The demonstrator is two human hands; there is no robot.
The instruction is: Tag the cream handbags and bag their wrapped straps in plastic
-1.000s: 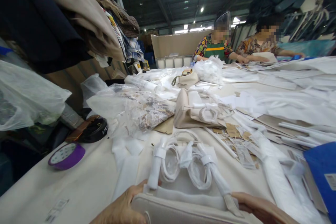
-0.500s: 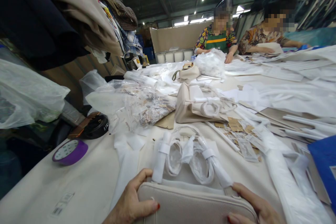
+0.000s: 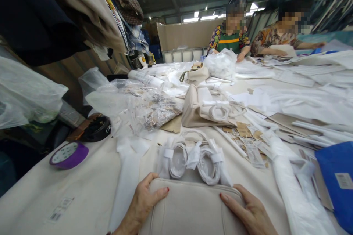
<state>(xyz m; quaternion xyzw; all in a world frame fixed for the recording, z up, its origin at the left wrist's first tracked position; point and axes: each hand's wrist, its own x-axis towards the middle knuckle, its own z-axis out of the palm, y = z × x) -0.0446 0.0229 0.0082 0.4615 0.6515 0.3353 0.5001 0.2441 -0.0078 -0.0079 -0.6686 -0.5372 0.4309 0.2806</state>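
A beige handbag [image 3: 190, 209] lies in front of me at the lower middle of the head view. At its left upper corner, my left hand [image 3: 145, 200] grips the edge, thumb on the near face. My right hand [image 3: 245, 205] holds the opposite corner the same way. Beyond the bag's top edge lie its straps [image 3: 208, 165], coiled into two loops and wrapped in white film. Another beige handbag [image 3: 191, 108], its strap wrapped too, stands farther off on the table. The lower part of the held bag is cut off by the frame.
A purple tape roll [image 3: 68, 155] lies at left near a black belt [image 3: 96, 129]. Clear plastic bags [image 3: 132, 106] pile behind. Cardboard tags [image 3: 244, 130], white wrapping strips [image 3: 289, 176] and a blue packet [image 3: 336, 183] are at right. Two people [image 3: 231, 40] work across the table.
The held handbag now shows more of its near face and sits more level. My right hand has come farther into view, its thumb on the bag's face. The view has shifted slightly.
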